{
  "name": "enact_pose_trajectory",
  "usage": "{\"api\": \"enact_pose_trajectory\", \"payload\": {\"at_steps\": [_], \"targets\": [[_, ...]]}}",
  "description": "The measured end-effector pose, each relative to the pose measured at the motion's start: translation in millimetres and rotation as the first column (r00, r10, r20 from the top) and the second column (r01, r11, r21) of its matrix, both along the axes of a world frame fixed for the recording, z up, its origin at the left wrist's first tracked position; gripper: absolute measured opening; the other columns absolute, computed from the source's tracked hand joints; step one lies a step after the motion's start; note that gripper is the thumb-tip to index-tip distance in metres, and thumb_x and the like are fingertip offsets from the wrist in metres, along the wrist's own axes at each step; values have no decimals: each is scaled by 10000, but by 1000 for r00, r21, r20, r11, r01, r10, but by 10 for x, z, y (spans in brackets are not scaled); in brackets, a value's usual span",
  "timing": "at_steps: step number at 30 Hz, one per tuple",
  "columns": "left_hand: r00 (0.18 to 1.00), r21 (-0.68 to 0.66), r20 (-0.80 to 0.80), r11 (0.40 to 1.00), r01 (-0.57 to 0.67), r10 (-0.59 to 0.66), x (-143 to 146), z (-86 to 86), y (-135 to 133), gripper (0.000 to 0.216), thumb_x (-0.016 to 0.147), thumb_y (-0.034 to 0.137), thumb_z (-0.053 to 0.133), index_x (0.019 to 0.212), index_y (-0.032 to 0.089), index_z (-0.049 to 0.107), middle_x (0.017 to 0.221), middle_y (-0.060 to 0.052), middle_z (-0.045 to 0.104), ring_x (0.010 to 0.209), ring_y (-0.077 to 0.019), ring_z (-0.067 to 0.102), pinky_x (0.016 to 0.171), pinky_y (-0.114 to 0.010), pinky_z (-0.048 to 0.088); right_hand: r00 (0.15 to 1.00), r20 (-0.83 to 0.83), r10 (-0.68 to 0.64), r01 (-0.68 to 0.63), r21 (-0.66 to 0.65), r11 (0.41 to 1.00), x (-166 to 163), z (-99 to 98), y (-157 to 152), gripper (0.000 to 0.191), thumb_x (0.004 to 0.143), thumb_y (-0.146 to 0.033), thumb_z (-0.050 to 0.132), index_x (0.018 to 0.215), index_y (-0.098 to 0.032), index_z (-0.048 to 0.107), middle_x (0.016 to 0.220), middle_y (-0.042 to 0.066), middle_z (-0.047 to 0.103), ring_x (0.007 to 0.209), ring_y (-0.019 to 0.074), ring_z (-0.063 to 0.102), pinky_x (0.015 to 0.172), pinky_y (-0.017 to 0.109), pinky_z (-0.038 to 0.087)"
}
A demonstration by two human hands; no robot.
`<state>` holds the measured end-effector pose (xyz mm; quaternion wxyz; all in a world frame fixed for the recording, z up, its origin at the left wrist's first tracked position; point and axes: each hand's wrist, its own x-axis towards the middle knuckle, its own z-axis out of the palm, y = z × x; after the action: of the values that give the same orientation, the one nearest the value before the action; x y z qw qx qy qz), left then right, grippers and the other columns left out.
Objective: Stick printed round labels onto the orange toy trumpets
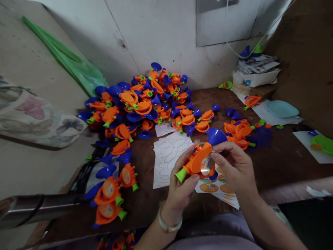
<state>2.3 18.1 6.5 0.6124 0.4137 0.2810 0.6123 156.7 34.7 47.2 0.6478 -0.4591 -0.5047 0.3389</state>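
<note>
My left hand (180, 189) grips an orange plastic toy horn (198, 160) with a blue flared bell and a green mouthpiece. Between its fingertips, my right hand (232, 166) pinches a clear round sticker (207, 165) at the toy's round orange face. Under both hands lie a sheet of round printed labels (217, 187) and white sheets with oval outlines (169, 158). Several labelled horns (108, 196) rest at the lower left. A large heap of similar horns (137, 100) sits farther ahead.
All this lies on a dark wooden workbench (275, 166). More horns (238, 133) lie to the right. Papers, a pale blue lid (282, 109) and a green object (322, 144) are at the right. A green plastic bag (66, 59), patterned cloth (39, 116) and metal tube (33, 208) are left.
</note>
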Motion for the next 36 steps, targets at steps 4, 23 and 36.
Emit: {"api": "enact_pose_trajectory", "payload": {"at_steps": [4, 23, 36], "targets": [[999, 50, -29, 998, -32, 33, 19, 16, -10, 595, 859, 400, 916, 1427, 362, 743, 1609, -96, 649, 1438, -362, 662, 1175, -478, 581, 999, -53, -13, 12, -18, 1000, -48, -16, -18, 82, 841, -215, 854, 865, -250, 783, 779, -18, 776, 634, 124, 695, 572, 206, 593], [949, 129, -194, 965, -228, 250, 90, -4, 14, 414, 947, 317, 835, 1356, 332, 778, 1567, -82, 689, 1460, -327, 645, 1217, -469, 545, 996, 34, -79, 77, 34, 996, -124, -67, 13, 62, 838, -198, 801, 849, -247, 765, 743, -25, 746, 652, 138, 668, 593, 247, 555], [923, 237, -206, 932, -275, 325, 92, 40, -25, 380, 999, 282, 773, 1372, 351, 772, 1565, -74, 691, 1485, -324, 622, 1236, -473, 527, 969, 228, -94, 61, 146, 987, -125, -91, 45, 65, 925, -200, 754, 944, -262, 764, 831, -4, 774, 742, 179, 701, 700, 322, 566]]}}
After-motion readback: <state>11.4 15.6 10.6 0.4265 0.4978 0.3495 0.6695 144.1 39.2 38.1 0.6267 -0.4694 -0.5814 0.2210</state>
